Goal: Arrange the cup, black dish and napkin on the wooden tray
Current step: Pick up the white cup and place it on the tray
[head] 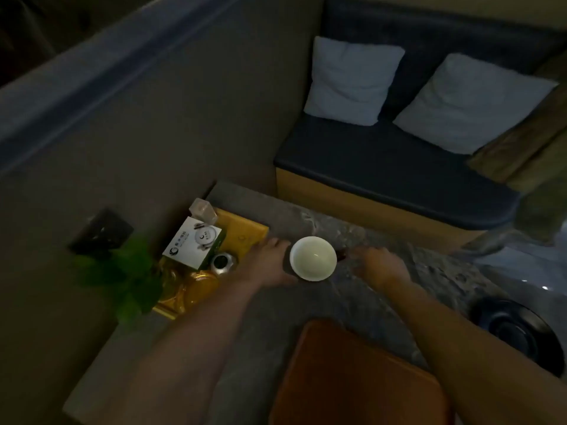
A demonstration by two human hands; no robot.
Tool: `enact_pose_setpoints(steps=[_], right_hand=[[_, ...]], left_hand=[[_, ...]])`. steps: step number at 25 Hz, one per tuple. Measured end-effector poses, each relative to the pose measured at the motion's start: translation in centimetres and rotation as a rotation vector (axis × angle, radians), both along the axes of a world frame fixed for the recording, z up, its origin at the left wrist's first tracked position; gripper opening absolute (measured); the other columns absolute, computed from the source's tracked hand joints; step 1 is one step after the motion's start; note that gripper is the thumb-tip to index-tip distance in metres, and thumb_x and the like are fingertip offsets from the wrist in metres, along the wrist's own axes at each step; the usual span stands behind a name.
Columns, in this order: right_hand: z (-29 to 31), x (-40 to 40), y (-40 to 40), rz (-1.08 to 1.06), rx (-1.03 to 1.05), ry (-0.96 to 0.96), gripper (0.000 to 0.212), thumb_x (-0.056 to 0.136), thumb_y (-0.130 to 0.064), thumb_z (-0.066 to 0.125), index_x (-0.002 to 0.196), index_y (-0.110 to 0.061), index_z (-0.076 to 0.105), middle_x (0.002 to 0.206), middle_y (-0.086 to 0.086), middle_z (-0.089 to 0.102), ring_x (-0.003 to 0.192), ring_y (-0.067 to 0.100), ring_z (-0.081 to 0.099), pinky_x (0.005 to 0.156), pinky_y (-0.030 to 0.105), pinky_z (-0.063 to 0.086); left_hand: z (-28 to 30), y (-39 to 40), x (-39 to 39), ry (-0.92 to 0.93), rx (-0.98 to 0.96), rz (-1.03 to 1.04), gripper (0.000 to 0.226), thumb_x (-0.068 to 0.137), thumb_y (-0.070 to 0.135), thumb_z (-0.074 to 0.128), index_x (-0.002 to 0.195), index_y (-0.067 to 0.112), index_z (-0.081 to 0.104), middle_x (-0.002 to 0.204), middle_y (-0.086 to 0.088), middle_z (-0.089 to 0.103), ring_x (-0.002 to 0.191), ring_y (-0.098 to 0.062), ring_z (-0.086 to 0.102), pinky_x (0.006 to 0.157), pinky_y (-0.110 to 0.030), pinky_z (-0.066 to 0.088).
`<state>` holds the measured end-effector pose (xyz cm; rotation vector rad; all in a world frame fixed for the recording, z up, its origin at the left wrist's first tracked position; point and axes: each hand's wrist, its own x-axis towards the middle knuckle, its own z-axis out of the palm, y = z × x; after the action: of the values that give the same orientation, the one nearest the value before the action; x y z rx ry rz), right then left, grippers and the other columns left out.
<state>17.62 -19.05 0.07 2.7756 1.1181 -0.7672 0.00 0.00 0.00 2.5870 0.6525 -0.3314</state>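
A white cup [313,258] sits at the middle of the grey stone table. My left hand [270,263] wraps the cup's left side, fingers behind it and thumb in front. My right hand [379,263] lies to the right of the cup with fingers spread, not touching it, next to a small dark object [342,255] that is too dim to identify. The brown wooden tray [352,378] lies near me at the bottom, with nothing on it. The black dish [518,328] rests at the table's right edge. I cannot make out a napkin.
At the left stands a yellow tray [245,233] holding a white box [193,242], a metal pot [223,262] and amber glassware [196,288], with a green plant [122,280] beside it. A dark bench [383,173] with two pale cushions stands behind the table.
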Motion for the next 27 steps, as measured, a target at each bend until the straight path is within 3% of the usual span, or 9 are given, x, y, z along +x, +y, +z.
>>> enact_pose_setpoints(steps=[4, 8, 16, 20, 24, 27], right_hand=[[-1.5, 0.6, 0.9, 0.02, 0.044, 0.023, 0.029, 0.095, -0.025, 0.051, 0.121, -0.034, 0.058, 0.109, 0.006, 0.068, 0.097, 0.026, 0.064, 0.081, 0.042, 0.056], [-3.0, 1.5, 1.3, 0.012, 0.145, 0.046, 0.022, 0.095, -0.026, 0.054, 0.113, -0.036, 0.064, 0.098, 0.001, 0.07, 0.085, 0.021, 0.066, 0.066, 0.033, 0.051], [-4.3, 1.3, 1.2, -0.045, 0.327, 0.069, 0.014, 0.091, -0.031, 0.063, 0.102, -0.037, 0.069, 0.097, -0.003, 0.073, 0.082, 0.018, 0.067, 0.07, 0.033, 0.055], [-4.3, 0.2, 0.0, -0.105, 0.418, 0.088, 0.009, 0.087, -0.032, 0.068, 0.095, -0.035, 0.072, 0.094, -0.006, 0.074, 0.081, 0.014, 0.067, 0.066, 0.023, 0.045], [-3.6, -1.9, -2.3, -0.198, 0.526, 0.197, 0.013, 0.083, -0.027, 0.074, 0.096, -0.028, 0.074, 0.095, -0.004, 0.076, 0.085, 0.013, 0.068, 0.081, 0.035, 0.053], [-2.8, -3.8, -4.1, -0.234, 0.601, 0.2, 0.015, 0.082, -0.022, 0.075, 0.097, -0.023, 0.074, 0.098, -0.001, 0.076, 0.086, 0.013, 0.068, 0.076, 0.03, 0.054]], left_hand=[[-2.6, -1.1, 0.9, -0.065, -0.114, 0.084, 0.102, 0.055, 0.061, 0.08, 0.139, 0.03, 0.032, 0.141, -0.003, 0.046, 0.127, -0.027, 0.045, 0.102, -0.046, 0.042], [-4.5, -1.2, 1.4, -0.164, -0.162, 0.124, 0.102, 0.049, 0.064, 0.081, 0.135, 0.034, 0.034, 0.137, 0.003, 0.05, 0.125, -0.02, 0.049, 0.101, -0.045, 0.044], [-5.3, -2.1, 1.4, -0.323, -0.5, 0.273, 0.101, 0.051, 0.035, 0.094, 0.134, 0.039, 0.036, 0.139, 0.008, 0.05, 0.125, -0.009, 0.046, 0.101, -0.037, 0.046], [-5.0, -1.9, 0.8, -0.293, -0.566, 0.221, 0.101, 0.057, 0.025, 0.093, 0.138, 0.037, 0.032, 0.143, 0.008, 0.045, 0.127, -0.006, 0.041, 0.101, -0.029, 0.04], [-4.3, -2.2, -0.8, -0.304, -0.63, 0.174, 0.102, 0.06, 0.017, 0.091, 0.141, 0.028, 0.032, 0.144, 0.008, 0.043, 0.131, -0.006, 0.04, 0.104, -0.027, 0.039], [-3.3, -2.9, -2.0, -0.308, -0.69, 0.157, 0.102, 0.06, 0.017, 0.091, 0.142, 0.026, 0.033, 0.144, 0.006, 0.044, 0.132, -0.01, 0.042, 0.104, -0.03, 0.041]])
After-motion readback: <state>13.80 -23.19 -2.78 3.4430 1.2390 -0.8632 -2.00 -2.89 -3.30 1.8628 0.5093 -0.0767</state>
